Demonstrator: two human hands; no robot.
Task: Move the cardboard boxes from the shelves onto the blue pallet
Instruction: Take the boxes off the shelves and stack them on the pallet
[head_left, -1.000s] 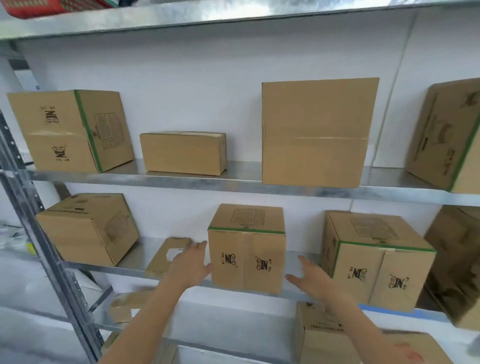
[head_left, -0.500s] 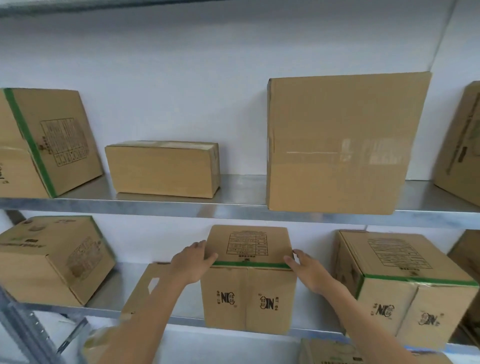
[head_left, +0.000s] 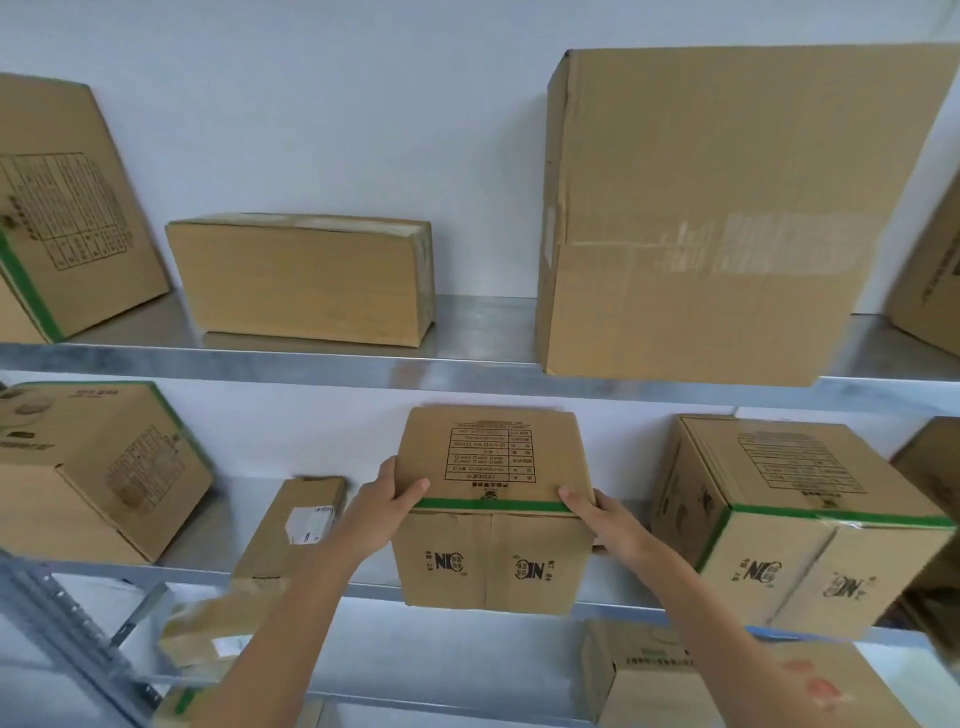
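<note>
Both hands are gripping the cardboard box (head_left: 491, 519) in the middle of the lower metal shelf (head_left: 241, 499), between two other cartons. The left hand (head_left: 384, 512) is wrapping the box's left top corner, thumb lying over the top panel and fingers curling round the side. The right hand (head_left: 605, 519) is clasping the right top corner, thumb pressing on the edge and fingers running down the right side. This box is a compact brown corrugated cube with a green tape band along its top front edge, a printed black table on the top and two black logos on the front. It is sitting at the near edge of the shelf, its front face overlapping the shelf lip, and whether its base is touching the metal cannot be told. A thin flat carton (head_left: 296, 525) with a white label is lying just to the left, and a similar green-taped box (head_left: 795, 519) is standing to the right, apart from it. On the smooth grey upper shelf (head_left: 483, 322) a low oblong box (head_left: 301, 280) is resting left of a large plain box (head_left: 717, 218) with clear tape across its face
</note>
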